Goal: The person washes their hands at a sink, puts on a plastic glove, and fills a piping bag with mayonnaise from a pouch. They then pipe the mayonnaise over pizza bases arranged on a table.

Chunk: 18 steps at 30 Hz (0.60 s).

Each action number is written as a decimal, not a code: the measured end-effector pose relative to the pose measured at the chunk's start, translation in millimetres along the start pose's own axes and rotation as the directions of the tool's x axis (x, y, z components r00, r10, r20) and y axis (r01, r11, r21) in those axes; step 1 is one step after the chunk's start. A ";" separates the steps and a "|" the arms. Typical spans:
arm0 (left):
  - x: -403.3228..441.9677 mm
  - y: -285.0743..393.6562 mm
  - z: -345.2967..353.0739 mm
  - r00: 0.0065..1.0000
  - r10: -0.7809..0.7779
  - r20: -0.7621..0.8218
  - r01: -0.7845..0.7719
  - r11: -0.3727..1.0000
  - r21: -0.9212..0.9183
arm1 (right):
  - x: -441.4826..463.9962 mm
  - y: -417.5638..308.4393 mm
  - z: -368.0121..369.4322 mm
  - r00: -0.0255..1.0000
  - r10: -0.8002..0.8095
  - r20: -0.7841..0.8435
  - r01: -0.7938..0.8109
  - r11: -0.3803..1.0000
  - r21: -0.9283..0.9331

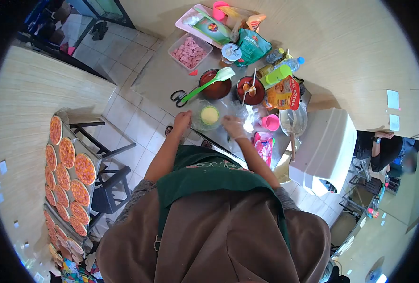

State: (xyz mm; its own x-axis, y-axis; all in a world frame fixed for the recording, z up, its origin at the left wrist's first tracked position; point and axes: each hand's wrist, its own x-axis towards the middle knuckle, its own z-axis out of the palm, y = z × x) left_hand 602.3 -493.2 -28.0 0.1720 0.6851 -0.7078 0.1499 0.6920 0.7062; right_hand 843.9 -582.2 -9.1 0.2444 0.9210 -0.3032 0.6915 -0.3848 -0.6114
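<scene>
A pale yellow round thing (210, 115) with a greenish edge lies on or in clear plastic (199, 123) at the near edge of the table, between my hands. My left hand (184, 120) is closed at the left side of this plastic, fingers curled together. To the right of it, my right hand (233, 126) is closed too, with a clear film seeming to cover it. What its fingers hold is too small to make out. Black-handled scissors (179, 98) and a green spatula (208, 85), laid across a bowl of red sauce (216, 88), are just beyond my left hand.
A second sauce bowl (251, 91) with spoons, a tub of pink diced meat (189, 51), an orange pouch (284, 94), a pink cup (270, 122) and bottles (292, 63) crowd the table. Several topped pizzas (67, 152) lie at left. A white bin-like box (322, 146) stands right; another person (387, 146) sits beyond.
</scene>
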 end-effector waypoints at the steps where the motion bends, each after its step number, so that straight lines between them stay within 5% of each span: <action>1: 6.8 -1.5 -1.4 0.998 -0.022 0.051 0.022 1.000 0.000 | 4.2 6.8 15.9 0.999 0.018 -0.046 -0.019 0.999 -0.025; 4: 12.6 -9.5 2.6 0.993 0.112 -0.027 -0.113 0.993 -0.018 | 17.7 10.8 16.4 0.992 0.027 0.121 0.005 0.967 -0.256; 10: -64.4 41.4 -4.6 0.953 0.302 -0.021 -0.302 0.949 -0.092 | -32.0 -66.9 -94.2 0.997 0.000 -0.072 0.017 0.972 0.234; 13: -98.5 56.7 -24.1 0.934 0.356 0.021 -0.346 0.919 -0.189 | -45.1 -62.9 -113.9 0.998 0.070 0.002 -0.056 0.785 0.617; 16: -71.9 12.8 -49.5 0.911 0.383 -0.154 -0.407 0.893 -0.190 | -37.6 -18.5 -96.3 0.982 0.179 -0.053 -0.106 0.772 0.627; 18: -76.7 13.7 -38.0 0.987 0.162 -0.007 -0.159 0.958 -0.238 | -28.8 -22.7 -88.2 0.987 0.134 -0.092 -0.077 0.886 0.458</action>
State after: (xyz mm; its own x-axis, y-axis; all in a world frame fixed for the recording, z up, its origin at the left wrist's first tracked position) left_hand 554.1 -527.6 35.4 0.1869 0.7896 -0.5845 -0.1157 0.6085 0.7851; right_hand 881.0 -594.7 78.0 0.3961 0.8630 -0.3136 0.2826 -0.4395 -0.8526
